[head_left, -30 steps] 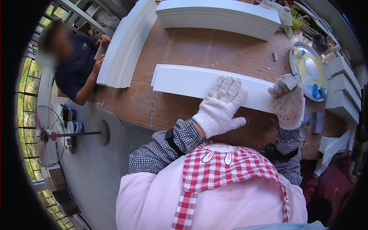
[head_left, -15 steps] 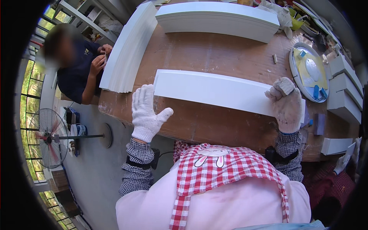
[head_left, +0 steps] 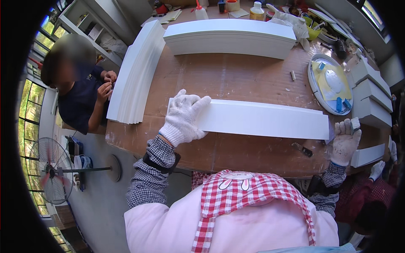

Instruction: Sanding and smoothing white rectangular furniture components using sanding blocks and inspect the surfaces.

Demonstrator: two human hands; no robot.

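A long white panel (head_left: 261, 120), with another edge showing just behind it, lies across the near part of the table. My left hand (head_left: 184, 120), in a white knit glove, rests over its left end with the fingers apart and reaching past the far edge. Off the panel's right end, my right hand (head_left: 344, 145), gloved too and soiled, holds a small greyish block (head_left: 355, 123) at its fingers. A small dark tool (head_left: 302, 149), its kind unclear, lies on the table between the panel and my apron.
Stacks of white panels stand at the back (head_left: 230, 40) and left (head_left: 137, 76). A round white tray (head_left: 314, 90) holds blue pieces and yellow paper. White boxes (head_left: 371, 105) are piled on the right. A co-worker (head_left: 80, 101) sits at the left, and another person's sleeve (head_left: 358, 198) shows lower right.
My left hand has come right onto the panel's left end. My right hand has left the panel with the block, moving right and nearer me. The dark tool has come into sight.
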